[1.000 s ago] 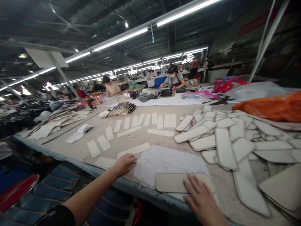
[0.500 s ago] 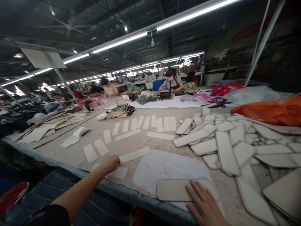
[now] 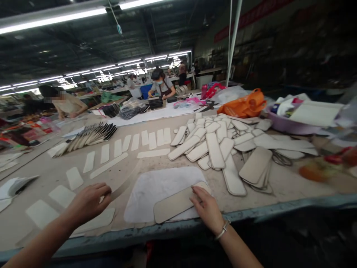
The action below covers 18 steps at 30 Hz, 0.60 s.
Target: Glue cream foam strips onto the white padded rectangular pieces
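Observation:
A thin pale strip (image 3: 126,181), blurred by motion, is pinched in my left hand (image 3: 93,201) and slants up to the right above the table. Under that arm lie cut pale pieces, one a rounded piece (image 3: 97,220) close to the table edge. My right hand (image 3: 205,206), with a bracelet at the wrist, has its fingers curled over the right end of a long cream panel with rounded corners (image 3: 178,204). The panel lies at a slant on a white cloth (image 3: 142,190). Its grip underneath is hidden.
Right of the cloth spreads a heap of similar panels (image 3: 216,149). Small pale rectangles (image 3: 118,148) line the table's middle. Behind are a fanned stack (image 3: 89,134), an orange bag (image 3: 242,104) and a purple basin (image 3: 290,123). A co-worker (image 3: 161,87) works across the table.
The view has swung right. My left hand has lifted the strip off the table. The panel under my right hand has turned to a slant, and that hand's fingers have gone from flat to curled.

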Each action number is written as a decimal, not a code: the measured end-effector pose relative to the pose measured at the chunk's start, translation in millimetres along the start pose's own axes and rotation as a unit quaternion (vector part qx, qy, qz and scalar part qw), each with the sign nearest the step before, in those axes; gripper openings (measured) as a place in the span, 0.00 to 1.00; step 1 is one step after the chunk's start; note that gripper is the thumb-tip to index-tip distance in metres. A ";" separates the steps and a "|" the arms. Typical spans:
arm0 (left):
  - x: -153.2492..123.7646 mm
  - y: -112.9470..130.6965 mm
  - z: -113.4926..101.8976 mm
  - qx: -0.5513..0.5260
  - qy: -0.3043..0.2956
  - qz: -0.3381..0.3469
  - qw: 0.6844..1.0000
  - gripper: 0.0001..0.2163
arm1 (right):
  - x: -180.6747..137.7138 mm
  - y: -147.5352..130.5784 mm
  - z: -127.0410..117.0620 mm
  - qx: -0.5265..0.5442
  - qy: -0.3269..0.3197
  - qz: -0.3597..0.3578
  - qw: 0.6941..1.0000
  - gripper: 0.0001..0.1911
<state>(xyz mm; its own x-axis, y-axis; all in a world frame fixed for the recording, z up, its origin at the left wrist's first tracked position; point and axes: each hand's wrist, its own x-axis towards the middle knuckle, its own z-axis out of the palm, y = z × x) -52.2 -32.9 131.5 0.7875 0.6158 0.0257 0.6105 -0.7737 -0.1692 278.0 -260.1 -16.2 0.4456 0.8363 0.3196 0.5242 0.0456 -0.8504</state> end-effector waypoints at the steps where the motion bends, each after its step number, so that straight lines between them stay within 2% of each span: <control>1: 2.3 13.7 -9.4 -0.034 0.007 0.016 0.999 0.10 | 1.9 -2.3 -1.1 0.040 0.014 0.023 0.999 0.19; 5: 9.3 72.4 -40.4 -0.171 -0.005 0.087 0.981 0.09 | 6.9 -6.7 -5.0 0.167 0.039 0.118 0.978 0.21; 9: 13.2 116.1 -56.0 -0.239 -0.029 0.154 0.958 0.10 | 8.3 -1.6 -9.4 0.273 0.039 0.219 0.936 0.27; 11: 14.2 128.5 -57.8 -0.248 -0.017 0.177 0.952 0.09 | 8.8 0.4 -12.9 0.297 0.027 0.251 0.921 0.29; 13: 14.8 135.6 -56.8 -0.254 0.000 0.193 0.948 0.08 | 9.4 -0.2 -17.1 0.294 0.004 0.261 0.920 0.28; 18: 16.9 138.8 -49.7 -0.282 -0.003 0.199 0.939 0.08 | 11.5 -8.0 -26.2 0.294 -0.006 0.259 0.920 0.23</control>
<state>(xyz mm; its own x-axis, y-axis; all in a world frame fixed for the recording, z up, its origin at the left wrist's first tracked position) 50.0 -137.3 157.4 0.9630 0.2612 0.0659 0.2171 -0.8974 0.3840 298.0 -265.2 5.2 0.5147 0.8351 -0.1939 -0.2413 -0.0760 -0.9675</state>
